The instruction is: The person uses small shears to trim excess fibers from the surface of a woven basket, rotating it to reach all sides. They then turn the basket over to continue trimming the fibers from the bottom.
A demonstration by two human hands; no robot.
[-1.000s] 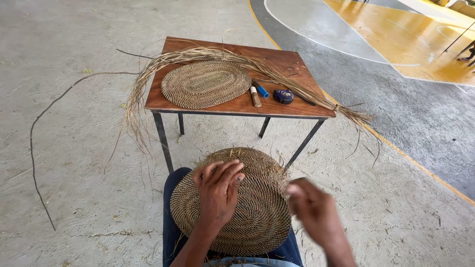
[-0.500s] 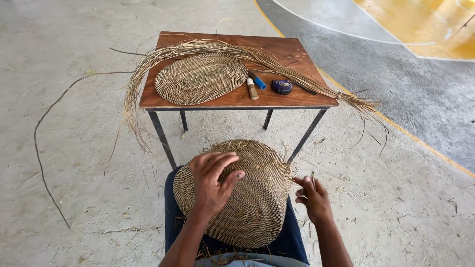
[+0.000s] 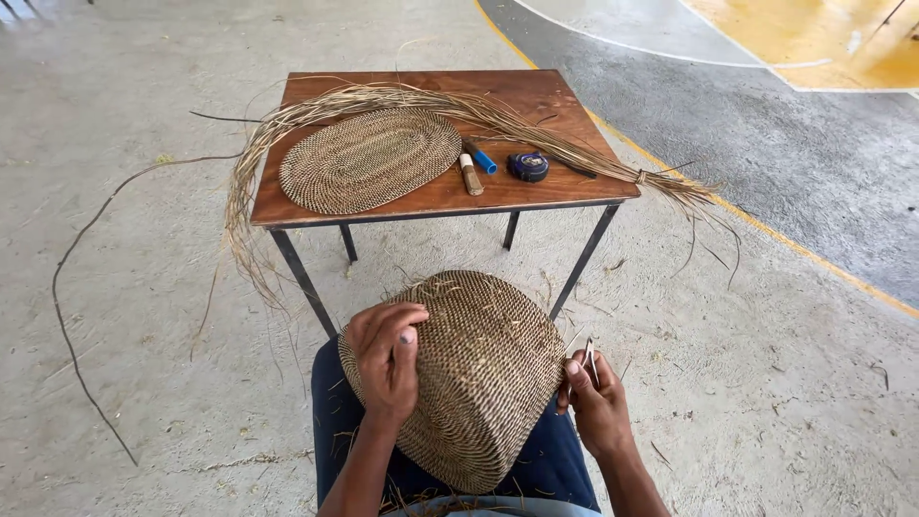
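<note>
Bare concrete floor [image 3: 144, 383] spreads around you, with a small brown wooden bench [image 3: 536, 96] on dark metal legs standing just ahead of your knees. On your lap lies a large oval mat of tightly woven brown and tan fibre [image 3: 469, 383]. Your left hand [image 3: 388, 359] rests flat on its left edge, fingers loosely curled over the weave. Your right hand [image 3: 595, 397] sits at its right edge, thumb and fingers pinching a thin, pale needle-like tool [image 3: 590, 356] that points upward.

Judging by the dense coils, most of the mat's body looks built; loose fibre ends bristling along the far and near rims suggest the border is not yet closed off. A flat, finished-looking oval woven mat [image 3: 369, 158] lies on the bench inside a long curved bundle of dry straw-coloured fibres [image 3: 479, 105], so raw material remains.

Your lap mat's long axis runs from near you towards the bench, leaning slightly left, domed rather than flat.
</note>
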